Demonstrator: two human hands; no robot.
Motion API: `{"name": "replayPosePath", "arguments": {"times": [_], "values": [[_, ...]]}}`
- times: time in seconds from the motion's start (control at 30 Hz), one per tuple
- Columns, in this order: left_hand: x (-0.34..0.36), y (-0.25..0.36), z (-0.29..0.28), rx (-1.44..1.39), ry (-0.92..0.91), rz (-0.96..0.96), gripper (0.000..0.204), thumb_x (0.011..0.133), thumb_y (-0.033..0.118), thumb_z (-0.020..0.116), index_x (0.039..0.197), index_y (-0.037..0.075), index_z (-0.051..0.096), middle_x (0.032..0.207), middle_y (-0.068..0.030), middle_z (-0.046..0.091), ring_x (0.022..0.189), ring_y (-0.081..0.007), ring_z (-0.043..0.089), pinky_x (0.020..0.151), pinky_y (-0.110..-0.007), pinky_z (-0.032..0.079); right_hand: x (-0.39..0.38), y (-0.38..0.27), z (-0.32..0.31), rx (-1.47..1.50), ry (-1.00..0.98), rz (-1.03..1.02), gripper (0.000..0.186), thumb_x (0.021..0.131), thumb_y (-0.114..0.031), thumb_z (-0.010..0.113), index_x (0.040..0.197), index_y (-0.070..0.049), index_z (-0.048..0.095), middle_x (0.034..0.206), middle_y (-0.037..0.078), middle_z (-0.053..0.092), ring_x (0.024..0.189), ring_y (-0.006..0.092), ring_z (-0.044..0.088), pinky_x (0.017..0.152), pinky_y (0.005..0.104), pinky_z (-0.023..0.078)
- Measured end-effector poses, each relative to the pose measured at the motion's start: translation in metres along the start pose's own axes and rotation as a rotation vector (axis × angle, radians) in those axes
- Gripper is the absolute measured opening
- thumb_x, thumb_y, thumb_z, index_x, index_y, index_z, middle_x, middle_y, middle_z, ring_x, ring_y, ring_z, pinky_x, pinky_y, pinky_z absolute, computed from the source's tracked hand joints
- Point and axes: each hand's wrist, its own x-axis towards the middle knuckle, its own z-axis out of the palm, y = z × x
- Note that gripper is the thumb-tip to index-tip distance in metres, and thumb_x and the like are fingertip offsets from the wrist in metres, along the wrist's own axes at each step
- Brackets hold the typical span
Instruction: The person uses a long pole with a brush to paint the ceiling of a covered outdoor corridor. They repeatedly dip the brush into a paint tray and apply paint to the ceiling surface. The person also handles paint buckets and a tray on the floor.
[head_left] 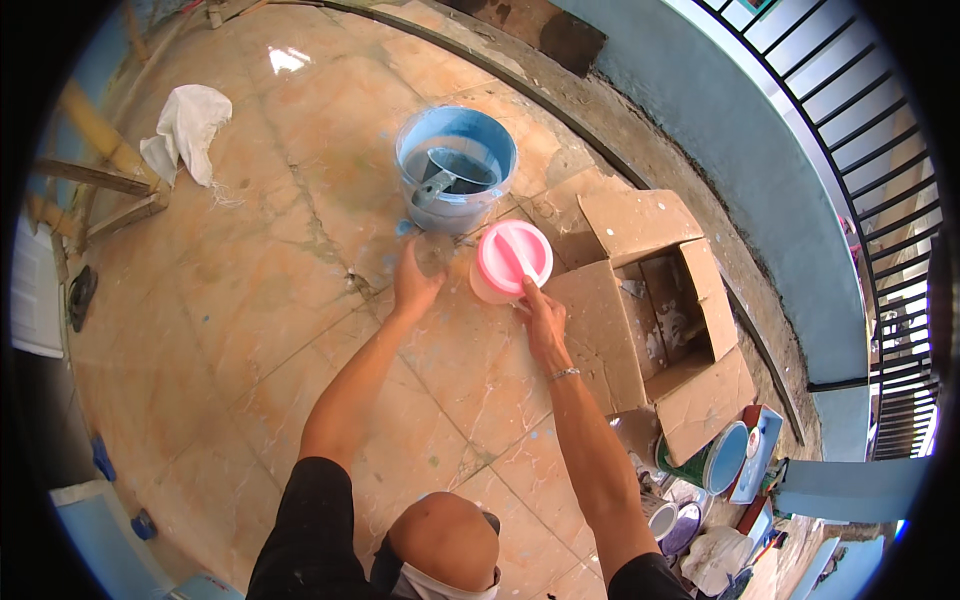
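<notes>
My right hand (543,318) grips the near edge of a small round container with a pink lid (506,250). Its index finger lies on the lid, by the paler bar that runs across it. To the left, my left hand (418,282) has its fingers apart, just below a blue-stained bucket (410,190), and I see nothing held in it. Inside the bucket rests a dipper (436,186), its handle leaning toward me. The container stands on the tiled floor (300,370), close to the bucket's near right side.
An opened cardboard box (600,330) lies right of the container. Paint cans (722,458) and other painting things crowd the lower right. A white cloth (190,125) lies at the far left, near wooden poles (110,135). A low blue wall (730,170) with black railings bounds the right.
</notes>
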Motion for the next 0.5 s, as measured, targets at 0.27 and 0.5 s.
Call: {"name": "replayPosePath", "arguments": {"times": [0.27, 0.5], "values": [[-0.127, 0.071, -0.06, -0.061, -0.204, 0.047, 0.071, 0.073, 0.019, 0.087, 0.132, 0.003, 0.05, 0.124, -0.0207, 0.064, 0.117, -0.036, 0.062, 0.098, -0.043, 0.049, -0.16, -0.026, -0.115, 0.076, -0.15, -0.036, 0.042, 0.098, -0.034, 0.069, 0.099, 0.008, 0.073, 0.099, 0.013, 0.072, 0.096, 0.0192, 0.068, 0.096, 0.0436, 0.057], [-0.259, 0.212, -0.069, -0.166, -0.639, 0.244, 0.068, 0.075, 0.022, 0.088, 0.129, 0.004, 0.051, 0.12, -0.0136, 0.064, 0.112, -0.0224, 0.062, 0.099, -0.037, 0.049, -0.369, -0.06, -0.284, -0.05, -0.138, -0.035, 0.045, 0.097, -0.04, 0.069, 0.096, 0.005, 0.073, 0.094, 0.009, 0.072, 0.09, 0.015, 0.068, 0.092, 0.037, 0.056]]}}
